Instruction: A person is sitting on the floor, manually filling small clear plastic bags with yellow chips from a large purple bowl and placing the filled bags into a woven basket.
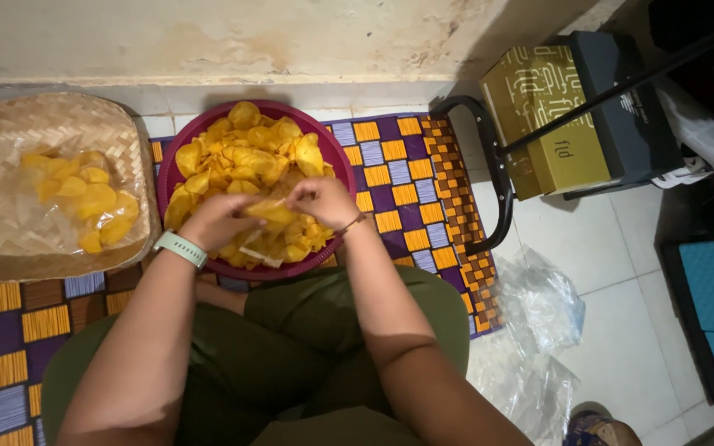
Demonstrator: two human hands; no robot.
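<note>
Over the round maroon basin (336, 165) heaped with yellow chips (249, 157), my left hand (218, 221) and right hand (321, 201) each pinch shut on 1 small clear plastic bag (268, 216) holding chips, with a woven tray (10, 165) left of the basin.

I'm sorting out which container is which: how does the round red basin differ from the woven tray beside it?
The red basin is smooth and round; the woven tray is tan, plaited and squarer. The basin is heaped with loose yellow chips; the tray holds only a small share, in a clear bag. Both hands, left and right, work over the basin, none over the tray. Both rest on the patterned mat.
</note>
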